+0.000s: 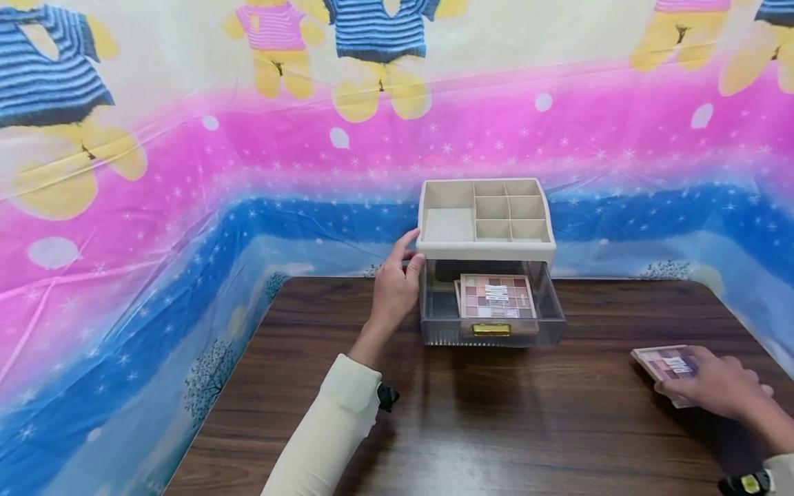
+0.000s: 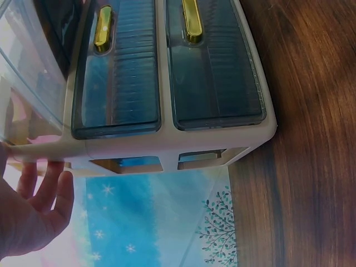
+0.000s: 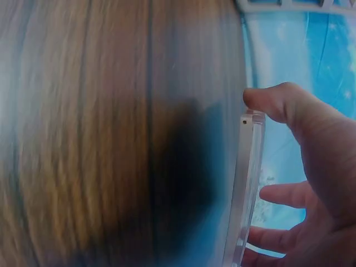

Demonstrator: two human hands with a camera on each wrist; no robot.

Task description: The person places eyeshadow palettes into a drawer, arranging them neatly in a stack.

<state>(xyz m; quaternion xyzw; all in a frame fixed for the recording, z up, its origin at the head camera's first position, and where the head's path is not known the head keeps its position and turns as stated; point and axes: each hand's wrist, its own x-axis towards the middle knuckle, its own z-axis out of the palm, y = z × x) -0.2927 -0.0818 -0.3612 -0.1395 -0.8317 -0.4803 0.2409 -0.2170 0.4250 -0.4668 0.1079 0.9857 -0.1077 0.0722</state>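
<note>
A cream makeup organizer [image 1: 486,252] stands on the table with its clear top drawer [image 1: 552,310] pulled out. Inside the drawer lies an eyeshadow palette [image 1: 496,295], with the edge of another showing beneath it. My left hand [image 1: 397,289] rests against the organizer's left side, thumb at the front corner; in the left wrist view its fingertips touch the side wall. Out to the right, my right hand [image 1: 722,386] grips another eyeshadow palette [image 1: 670,365] between thumb and fingers, above the tabletop. In the right wrist view this palette [image 3: 242,183] shows edge-on.
On top of the organizer are several open compartments [image 1: 524,207]. Two lower drawers [image 2: 119,83] with gold handles are closed. Behind the wooden table [image 1: 298,386] hangs a printed cloth [image 1: 279,165], which also runs along its left side.
</note>
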